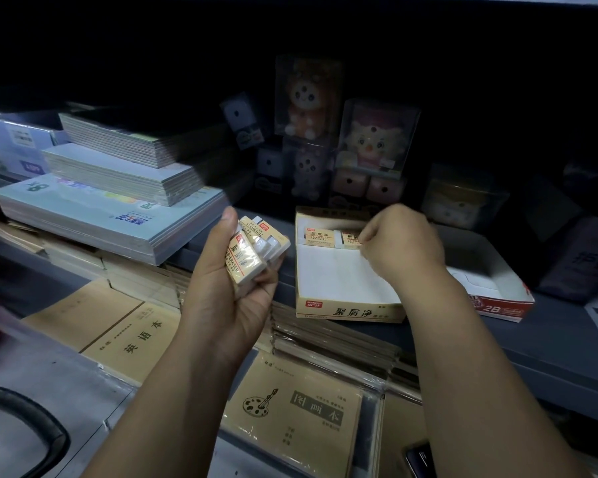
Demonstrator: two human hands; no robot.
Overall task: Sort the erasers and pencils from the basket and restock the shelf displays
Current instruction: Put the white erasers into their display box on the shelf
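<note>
While the left hand (232, 281) grips a stack of erasers (252, 250), thumb along the top and fingers curled beneath, I log it held just left of the yellow display box (346, 305) on the grey shelf (549, 346). Right hand (401, 243) is inside that box at its back wall, fingers curled; they seem to pinch the right eraser (351, 238), though the knuckles hide the contact. Left eraser (320, 236) lies flat just beside it. Red-and-white box (497, 301) sits right of the yellow one. Notebook stacks (118, 215) at left; boxed toys (377, 139) behind, dimly lit.
</note>
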